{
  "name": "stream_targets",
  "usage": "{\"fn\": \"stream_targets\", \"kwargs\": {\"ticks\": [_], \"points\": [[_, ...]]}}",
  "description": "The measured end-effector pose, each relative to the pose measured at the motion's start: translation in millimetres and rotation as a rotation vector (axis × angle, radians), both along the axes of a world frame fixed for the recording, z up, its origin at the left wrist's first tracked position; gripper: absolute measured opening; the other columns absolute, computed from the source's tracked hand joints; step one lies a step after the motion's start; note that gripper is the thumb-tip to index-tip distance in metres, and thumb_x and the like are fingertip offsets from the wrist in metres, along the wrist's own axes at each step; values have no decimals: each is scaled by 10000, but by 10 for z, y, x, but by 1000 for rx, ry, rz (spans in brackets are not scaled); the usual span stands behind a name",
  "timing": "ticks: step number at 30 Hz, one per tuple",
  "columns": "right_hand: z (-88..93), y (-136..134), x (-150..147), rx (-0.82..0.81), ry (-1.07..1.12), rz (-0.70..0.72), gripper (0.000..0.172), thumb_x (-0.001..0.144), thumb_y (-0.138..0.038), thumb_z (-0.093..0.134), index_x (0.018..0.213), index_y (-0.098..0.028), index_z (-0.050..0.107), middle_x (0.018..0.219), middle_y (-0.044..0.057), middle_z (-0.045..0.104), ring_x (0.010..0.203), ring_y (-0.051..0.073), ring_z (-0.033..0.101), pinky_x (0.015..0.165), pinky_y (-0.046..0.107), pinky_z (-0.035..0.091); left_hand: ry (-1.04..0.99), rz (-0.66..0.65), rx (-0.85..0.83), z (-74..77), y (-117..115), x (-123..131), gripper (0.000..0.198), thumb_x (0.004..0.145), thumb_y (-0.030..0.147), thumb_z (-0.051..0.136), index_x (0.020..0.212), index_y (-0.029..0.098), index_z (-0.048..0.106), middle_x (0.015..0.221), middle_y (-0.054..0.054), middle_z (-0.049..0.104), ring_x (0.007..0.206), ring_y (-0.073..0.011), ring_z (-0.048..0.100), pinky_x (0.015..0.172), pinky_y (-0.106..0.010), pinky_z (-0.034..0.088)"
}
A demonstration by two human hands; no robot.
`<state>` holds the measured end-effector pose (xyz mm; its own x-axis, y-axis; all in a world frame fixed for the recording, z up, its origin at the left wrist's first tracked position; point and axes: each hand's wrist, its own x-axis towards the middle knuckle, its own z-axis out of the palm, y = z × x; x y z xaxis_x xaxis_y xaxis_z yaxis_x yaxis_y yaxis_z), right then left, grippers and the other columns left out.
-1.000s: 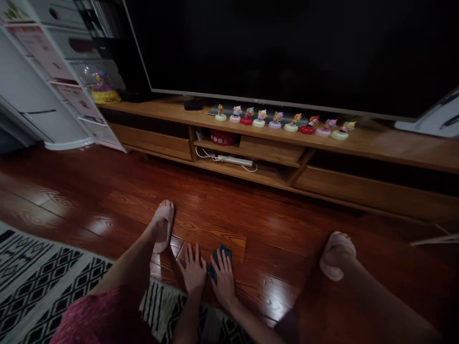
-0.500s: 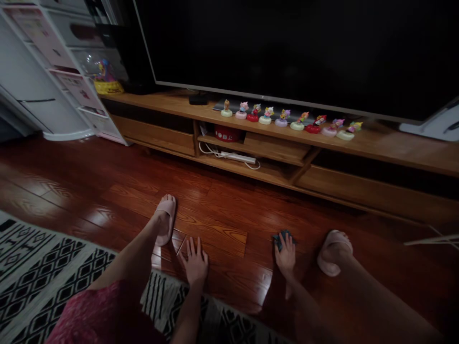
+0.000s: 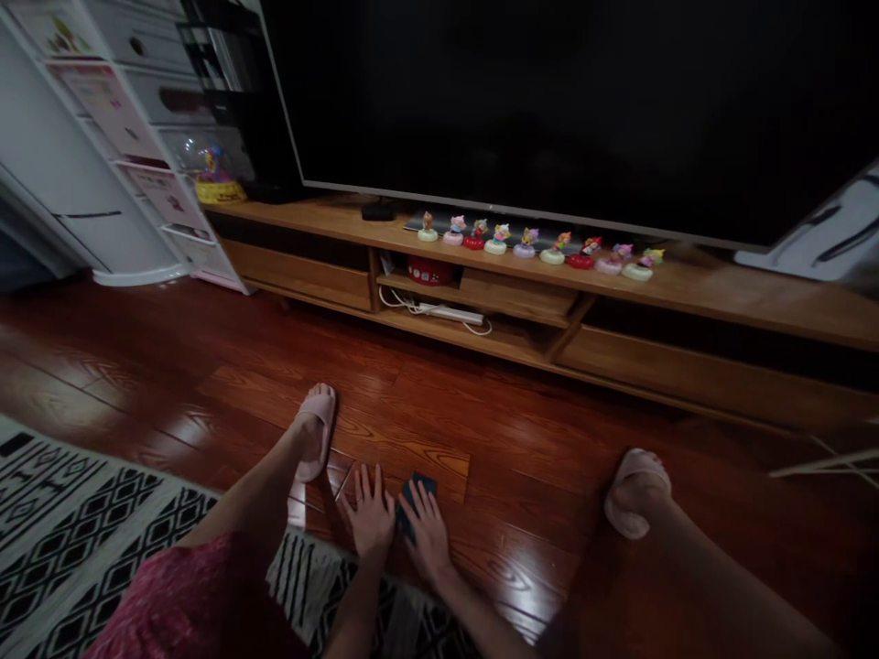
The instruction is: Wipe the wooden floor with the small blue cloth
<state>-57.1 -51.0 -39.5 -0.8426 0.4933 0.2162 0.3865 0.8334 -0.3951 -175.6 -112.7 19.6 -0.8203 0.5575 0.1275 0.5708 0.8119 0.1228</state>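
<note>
My left hand point(image 3: 371, 514) rests open on the glossy wooden floor point(image 3: 385, 412), fingers spread, with nothing in it. Just to its right, my right hand point(image 3: 427, 531) presses a dark blue-green cloth point(image 3: 424, 480) to the floor and holds it there. Part of the cloth shows past the fingertips and along the hand's left side; the rest is hidden under the palm. The hands are close together, between my two feet in pink slippers point(image 3: 317, 407).
A wooden TV stand point(image 3: 302, 270) with a large dark television point(image 3: 536, 110) runs along the front. Several small figurines point(image 3: 526, 243) line its top. A power strip point(image 3: 451, 314) lies on its lower shelf. A patterned rug point(image 3: 103, 522) covers the floor at left. A white shelf unit point(image 3: 171, 206) stands beyond.
My right hand has slid the cloth left across the floor, from near the right foot to beside my left hand. My left hand stays in about the same place. The view has tilted slightly.
</note>
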Motion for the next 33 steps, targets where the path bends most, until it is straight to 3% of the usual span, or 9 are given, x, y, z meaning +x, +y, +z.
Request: {"fn": "stream_targets", "kwargs": {"ticks": [3,7,10,13,16,22,25,28,33], "points": [[113,716,221,33,-18,-52,772,770,-95,545,1512,-300,493,1636,44,397,1526,236,325,1246,506,281,-5,8,15,11,12,7,600,942,233,372,1541,245,413,1653,-131,343,1542,-265,306,1258,-635,130],[241,1824,799,25,-39,-397,586,875,-190,442,1446,-211,573,1599,98,454,1521,250,330,1234,510,276,-20,4,10,44,10,13,592,949,239,360,1538,234,422,1658,-133,331,1547,-265,295,1257,-647,107],[220,2181,1240,21,-42,-608,565,930,-288,371,1449,-178,563,1597,129,447,1530,268,301,1216,518,286,-37,-1,15,43,-1,10,592,946,246,374,1534,226,432,1656,-130,336,1550,-265,288,1262,-641,88],[142,2033,1421,60,30,-724,586,977,-381,301,1464,-165,545,1599,161,431,1541,303,264,1200,575,278,-55,2,39,31,-12,9,588,950,248,376,1534,223,434,1658,-130,336,1550,-269,287,1267,-631,67],[108,1582,1229,84,88,-701,589,1003,-419,288,1462,-153,545,1600,176,424,1548,321,234,1199,613,258,-71,-2,55,37,-21,8,586,956,249,366,1538,213,429,1662,-138,326,1558,-267,267,1267,-633,41],[241,561,343,-5,-35,-156,628,874,-171,497,1500,-214,499,1669,77,332,1578,253,143,1265,558,164,-109,-9,74,84,-35,1,597,956,272,375,1548,202,411,1671,-146,303,1569,-268,233,1265,-636,38],[295,304,130,-33,-50,-56,674,817,-130,548,1488,-180,505,1676,81,315,1583,256,123,1279,546,138,-121,-22,62,95,-39,0,613,949,278,394,1556,194,395,1676,-156,277,1571,-282,225,1260,-653,40],[320,449,142,-32,-47,-6,686,842,-159,548,1522,-194,461,1673,82,318,1577,242,161,1278,534,159,-138,-24,61,94,-43,-2,622,947,278,403,1563,201,382,1681,-149,260,1575,-278,212,1263,-652,32],[344,1364,355,-1,-56,-103,665,898,-162,487,1556,-227,415,1664,70,343,1568,218,191,1267,495,204,-146,-20,62,75,-46,-4,611,957,279,394,1562,193,387,1684,-152,253,1576,-287,208,1263,-653,24]]}}
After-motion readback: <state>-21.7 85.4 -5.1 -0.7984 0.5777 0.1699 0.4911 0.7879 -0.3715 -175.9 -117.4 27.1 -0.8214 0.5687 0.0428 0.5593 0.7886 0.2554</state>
